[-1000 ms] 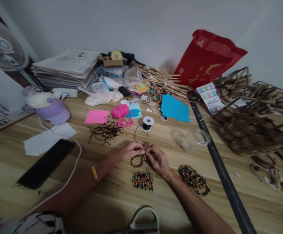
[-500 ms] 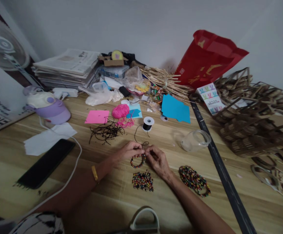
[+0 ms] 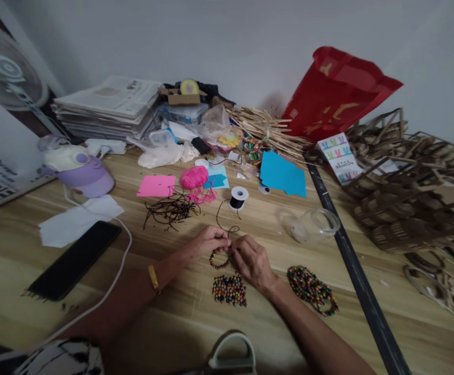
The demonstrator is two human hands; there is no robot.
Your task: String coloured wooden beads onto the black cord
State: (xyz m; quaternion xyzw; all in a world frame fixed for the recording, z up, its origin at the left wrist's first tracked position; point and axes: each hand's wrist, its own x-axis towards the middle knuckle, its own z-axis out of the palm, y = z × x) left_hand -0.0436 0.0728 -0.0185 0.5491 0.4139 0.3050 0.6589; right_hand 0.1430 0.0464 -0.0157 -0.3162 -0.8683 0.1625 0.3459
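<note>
My left hand (image 3: pixel 212 240) is closed in a pinch on the black cord (image 3: pixel 227 229) at the top of a beaded bracelet (image 3: pixel 219 266). Close against it, my right hand (image 3: pixel 253 260) pinches at the same spot, its fingertips partly hiding the cord and the bracelet's right side. From there the cord loops up toward a white spool of black cord (image 3: pixel 238 199). Below the bracelet lies a patch of loose multicoloured beads (image 3: pixel 229 290). A heap of finished bead strings (image 3: pixel 313 290) rests to the right of my right forearm.
Black cord scraps (image 3: pixel 172 209), pink yarn (image 3: pixel 194 177) and blue paper (image 3: pixel 282 173) lie behind my hands. A glass jar (image 3: pixel 315 226) lies on its side at right, near woven baskets (image 3: pixel 391 213). A phone (image 3: pixel 74 260) is at left; a grey-green handle (image 3: pixel 232 351) is at the front edge.
My right hand has turned slightly, its fingers curling more over the top of the bracelet. My left hand keeps its pinch in nearly the same place.
</note>
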